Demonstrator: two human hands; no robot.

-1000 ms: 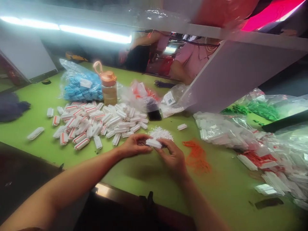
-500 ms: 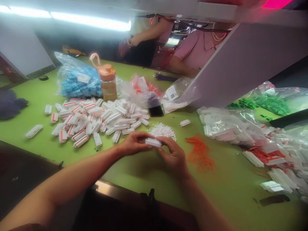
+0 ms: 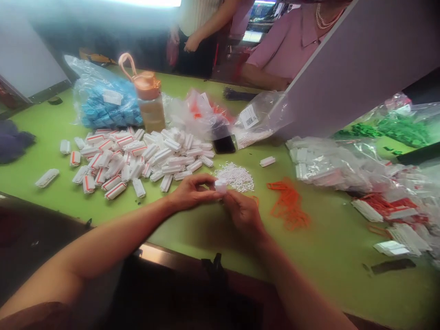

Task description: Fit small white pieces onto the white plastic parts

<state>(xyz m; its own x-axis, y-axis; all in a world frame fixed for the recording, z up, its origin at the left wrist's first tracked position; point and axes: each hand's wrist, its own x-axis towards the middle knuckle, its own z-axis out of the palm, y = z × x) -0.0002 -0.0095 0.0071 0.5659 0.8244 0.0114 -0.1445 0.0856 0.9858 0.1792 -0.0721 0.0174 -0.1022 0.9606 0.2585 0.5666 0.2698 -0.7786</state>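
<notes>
Over the green table (image 3: 192, 229), my left hand (image 3: 192, 192) and my right hand (image 3: 242, 213) meet, both pinched on a small white plastic piece (image 3: 220, 185) that stands on end between the fingertips. Just behind it lies a little heap of tiny white bits (image 3: 236, 176). A tangle of orange bands (image 3: 288, 201) rests to the right of my right hand. To the left spreads a pile of white pieces with orange stripes (image 3: 137, 158).
At the back stand an orange-lidded bottle (image 3: 149, 103), a bag of blue parts (image 3: 103, 103), clear bags (image 3: 202, 117) and a black phone (image 3: 224, 144). Bagged white parts (image 3: 330, 165) and green parts (image 3: 398, 130) lie right. A slanted white panel (image 3: 350, 64) rises behind. Two people stand beyond.
The white piece lay flat across my fingertips; now it is turned up on end. The view has tilted, so the table things sit a bit higher in the picture.
</notes>
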